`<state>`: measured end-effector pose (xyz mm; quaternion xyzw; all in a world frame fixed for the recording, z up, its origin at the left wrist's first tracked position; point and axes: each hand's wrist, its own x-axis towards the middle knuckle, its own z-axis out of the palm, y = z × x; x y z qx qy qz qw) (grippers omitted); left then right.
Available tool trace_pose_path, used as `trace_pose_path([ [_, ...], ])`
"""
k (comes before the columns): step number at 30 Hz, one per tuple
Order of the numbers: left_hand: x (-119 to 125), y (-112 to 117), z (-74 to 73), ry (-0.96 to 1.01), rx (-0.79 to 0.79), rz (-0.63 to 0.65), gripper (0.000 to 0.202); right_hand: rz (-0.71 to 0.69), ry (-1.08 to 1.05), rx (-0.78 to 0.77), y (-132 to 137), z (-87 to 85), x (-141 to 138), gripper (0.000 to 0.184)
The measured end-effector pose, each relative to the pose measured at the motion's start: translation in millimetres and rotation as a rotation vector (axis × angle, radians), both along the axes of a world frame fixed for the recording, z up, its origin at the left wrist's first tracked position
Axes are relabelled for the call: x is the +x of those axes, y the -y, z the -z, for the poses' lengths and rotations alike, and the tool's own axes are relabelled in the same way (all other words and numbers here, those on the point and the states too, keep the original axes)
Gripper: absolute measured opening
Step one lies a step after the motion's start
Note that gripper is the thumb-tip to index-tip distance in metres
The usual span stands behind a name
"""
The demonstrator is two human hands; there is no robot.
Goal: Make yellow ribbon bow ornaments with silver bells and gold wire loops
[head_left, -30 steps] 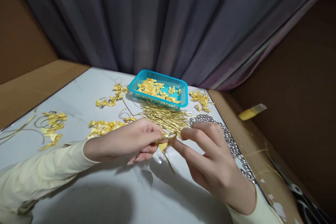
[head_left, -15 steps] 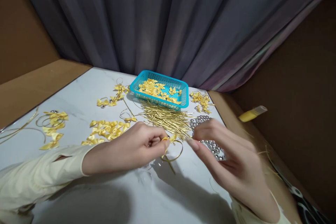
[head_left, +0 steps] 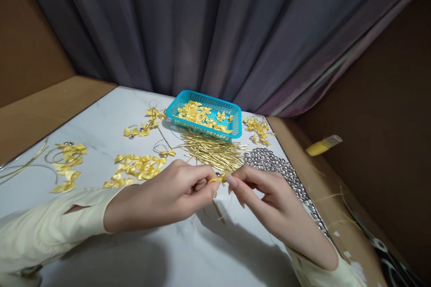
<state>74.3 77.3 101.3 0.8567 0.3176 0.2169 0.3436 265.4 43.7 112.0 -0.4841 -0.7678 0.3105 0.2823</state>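
Observation:
Between my hands is a small yellow ribbon bow, partly covered by fingers, with a shiny silver bead at its top. My left hand pinches the bow's left side between thumb and forefinger. On the right side, the thumb and forefinger of my right hand close on the bow's other end. Thin gold cord hangs below it, mostly hidden. Just beyond my fingertips lies a heap of cut gold ties. Silver beads spread out behind and beside my right hand.
A blue basket of yellow bows stands at the back. Loose bows lie left of centre, and bows with cord loops farther left. More bows sit at back right. A yellow-filled tube and scissors are at the right.
My right hand has moved left from beside the bow and now grips its right end. The cord loop below has shifted and shows less. My left hand has hardly moved.

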Motion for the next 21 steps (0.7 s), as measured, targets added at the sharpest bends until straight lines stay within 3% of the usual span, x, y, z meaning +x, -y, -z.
trace_pose_path([
  [11, 0.4, -1.0, 0.8, -0.025, 0.039, 0.004, 0.028, 0.082, -0.063, 0.191, 7.1, -5.7, 4.8, 0.029],
  [17, -0.6, 0.0, 3.5, -0.033, 0.028, 0.013, 0.025, 0.040, -0.038, 0.098, 3.4, -0.2, -1.0, 0.027],
  [21, -0.6, 0.8, 2.7, -0.044, 0.003, 0.006, 0.026, 0.008, -0.017, 0.134, 3.2, 4.7, -3.2, 0.026],
])
